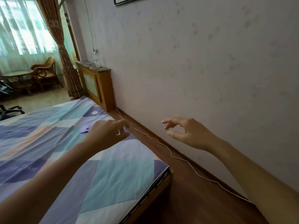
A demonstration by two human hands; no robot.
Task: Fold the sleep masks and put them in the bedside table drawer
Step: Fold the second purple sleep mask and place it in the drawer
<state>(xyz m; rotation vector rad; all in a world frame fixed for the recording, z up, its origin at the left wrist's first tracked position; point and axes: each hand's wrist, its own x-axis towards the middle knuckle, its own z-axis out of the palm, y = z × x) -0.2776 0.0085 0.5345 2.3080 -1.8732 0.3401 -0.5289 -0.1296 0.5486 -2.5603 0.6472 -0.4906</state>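
Observation:
A small lilac sleep mask (84,129) lies on the patterned bedsheet (53,143) near the bed's far right edge. My left hand (108,133) hovers just to the right of the mask, fingers loosely curled, and partly covers it. Whether the fingers touch the mask I cannot tell. My right hand (186,133) is raised over the wooden floor strip beside the wall, fingers spread and holding nothing. No bedside table or drawer is in view.
A thin white cable (169,152) runs along the wooden floor strip (186,183) between bed and wall. A wooden radiator cover (97,84) stands beyond the bed's corner. Curtains, a rattan chair (45,71) and an office chair base (9,110) are further left.

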